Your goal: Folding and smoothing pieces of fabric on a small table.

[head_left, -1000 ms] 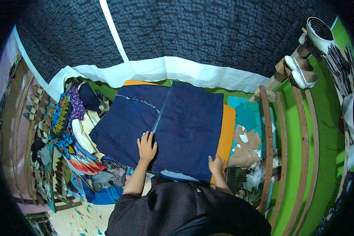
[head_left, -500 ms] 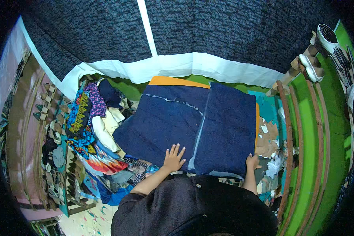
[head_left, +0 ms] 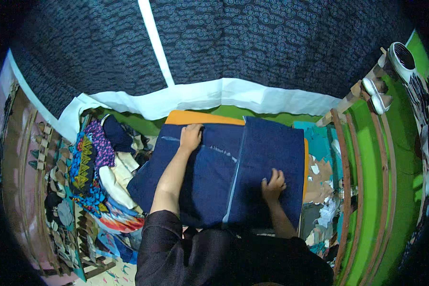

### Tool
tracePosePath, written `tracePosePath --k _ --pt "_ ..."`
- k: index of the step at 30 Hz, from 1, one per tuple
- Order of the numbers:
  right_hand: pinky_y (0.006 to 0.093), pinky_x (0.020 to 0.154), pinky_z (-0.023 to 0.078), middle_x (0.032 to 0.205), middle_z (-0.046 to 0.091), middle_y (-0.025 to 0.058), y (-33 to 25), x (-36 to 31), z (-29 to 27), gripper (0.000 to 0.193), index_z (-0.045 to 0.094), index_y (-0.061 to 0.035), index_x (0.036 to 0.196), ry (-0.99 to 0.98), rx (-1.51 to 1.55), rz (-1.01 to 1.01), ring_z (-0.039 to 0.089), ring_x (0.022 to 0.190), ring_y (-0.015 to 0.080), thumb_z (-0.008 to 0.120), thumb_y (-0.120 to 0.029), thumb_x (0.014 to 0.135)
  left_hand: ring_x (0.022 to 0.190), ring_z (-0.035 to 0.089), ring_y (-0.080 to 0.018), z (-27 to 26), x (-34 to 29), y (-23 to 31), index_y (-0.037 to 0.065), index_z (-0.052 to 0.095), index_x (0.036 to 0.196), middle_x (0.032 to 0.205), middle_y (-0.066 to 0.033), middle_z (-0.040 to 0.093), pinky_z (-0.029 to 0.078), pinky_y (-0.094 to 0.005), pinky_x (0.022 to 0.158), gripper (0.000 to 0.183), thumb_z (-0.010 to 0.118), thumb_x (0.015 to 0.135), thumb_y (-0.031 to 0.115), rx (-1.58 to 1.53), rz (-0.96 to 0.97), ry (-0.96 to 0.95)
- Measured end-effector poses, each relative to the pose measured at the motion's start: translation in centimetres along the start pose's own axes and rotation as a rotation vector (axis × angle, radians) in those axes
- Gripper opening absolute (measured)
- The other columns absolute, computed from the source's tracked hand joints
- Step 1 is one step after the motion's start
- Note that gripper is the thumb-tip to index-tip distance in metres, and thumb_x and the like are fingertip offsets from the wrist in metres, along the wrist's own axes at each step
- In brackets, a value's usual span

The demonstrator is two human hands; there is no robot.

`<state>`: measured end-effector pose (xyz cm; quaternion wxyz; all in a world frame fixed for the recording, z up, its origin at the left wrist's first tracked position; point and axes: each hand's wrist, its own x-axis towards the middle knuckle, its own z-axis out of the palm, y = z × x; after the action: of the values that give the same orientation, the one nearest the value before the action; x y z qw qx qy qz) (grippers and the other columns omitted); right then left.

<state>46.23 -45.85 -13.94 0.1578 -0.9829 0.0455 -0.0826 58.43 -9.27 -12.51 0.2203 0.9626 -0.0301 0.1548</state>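
Note:
A large navy cloth lies over an orange board, whose far and right edges show. Whitish lines run along and across the cloth, with frayed threads near its far left part. My left hand reaches across to the cloth's far edge, its fingers bent together over that edge and closed on it. Over the right panel of the cloth is my right hand, open, with its fingers loosely bent and apart and nothing in them.
To the left is a heap of patterned and plain fabrics. Scraps lie on a teal surface at right, beside wooden rails. White-soled shoes rest on the rack. Dark patterned cloth with a white border hangs behind.
My left hand has moved from the near part of the cloth to its far edge. My right hand has left the near right edge and moved inward over the cloth.

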Motion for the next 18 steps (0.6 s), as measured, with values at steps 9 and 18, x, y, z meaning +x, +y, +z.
tracePosePath --k 9,18 --pt "0.0596 0.097 0.014 0.133 0.028 0.0209 -0.6 -0.8 3.4 0.049 0.035 -0.0081 0.128 -0.239 -0.042 0.007 0.021 0.126 0.0357 0.044 -0.029 0.085 0.086 0.059 -0.0276 0.6 3.7 -1.1 0.009 0.058 0.103 0.088 -0.011 0.062 0.046 -0.0393 0.075 0.038 0.062 0.066 0.014 0.129 0.023 -0.499" --pt "0.0599 0.095 0.015 0.133 0.028 0.0208 -1.1 0.5 3.7 0.048 0.038 -0.0083 0.126 -0.224 -0.132 0.006 0.024 0.125 0.0349 0.046 -0.029 0.083 0.079 0.056 -0.0307 -3.7 -1.9 3.1 0.005 0.057 0.083 0.074 -0.0124 0.057 0.042 -0.0394 0.073 0.023 0.059 0.061 0.011 -0.068 0.49 -0.127"
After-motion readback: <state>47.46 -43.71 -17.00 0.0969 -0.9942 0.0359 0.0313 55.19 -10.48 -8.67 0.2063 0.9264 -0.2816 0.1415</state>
